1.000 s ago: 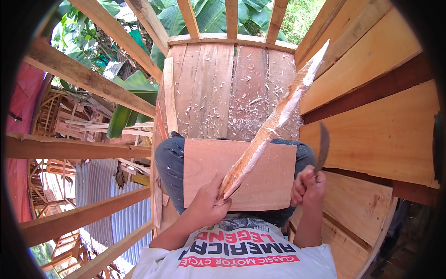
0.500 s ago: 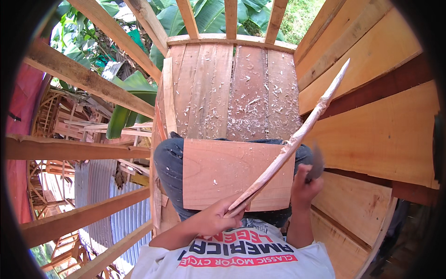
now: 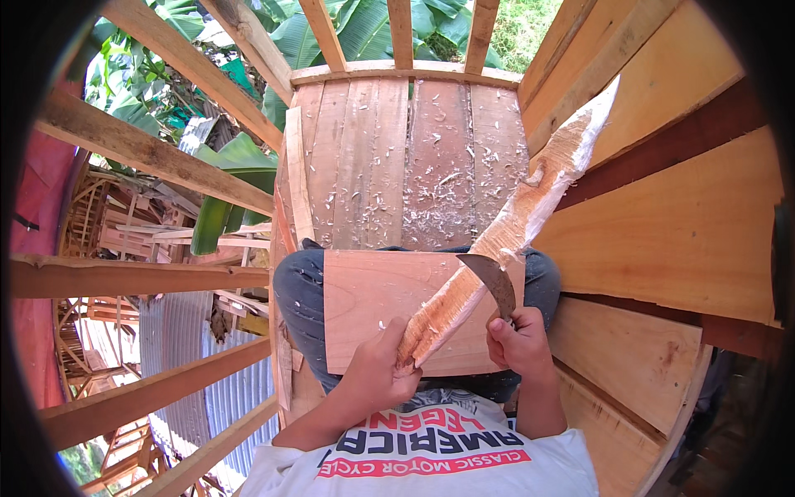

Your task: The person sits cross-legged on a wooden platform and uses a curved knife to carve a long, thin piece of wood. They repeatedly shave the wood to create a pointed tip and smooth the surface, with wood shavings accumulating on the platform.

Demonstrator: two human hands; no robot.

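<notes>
My left hand (image 3: 379,364) is closed round the near end of a long, flat piece of wood (image 3: 517,213). It slants up to the far right and narrows to a pointed tip, with rough, pale shaved edges and a browner face turned up. In my closed right hand (image 3: 523,341) is a short knife with a curved, dark blade (image 3: 497,282). The blade lies across the wood's lower middle, its tip pointing left; whether it touches the wood I cannot tell. Beneath both lies a smooth wooden board (image 3: 364,302) across my lap.
Pale shavings (image 3: 443,195) are strewn over the plank floor (image 3: 356,157) ahead. Wooden rails (image 3: 141,275) stand at the left, with corrugated metal sheets (image 3: 174,356) beyond. Broad planks (image 3: 662,232) wall the right side, close to the wood's tip. A loose strip (image 3: 298,170) lies along the floor's left edge.
The piece of wood has turned from its narrow edge to its broad face. My right hand has brought the knife left and down, from beside the wood to over it.
</notes>
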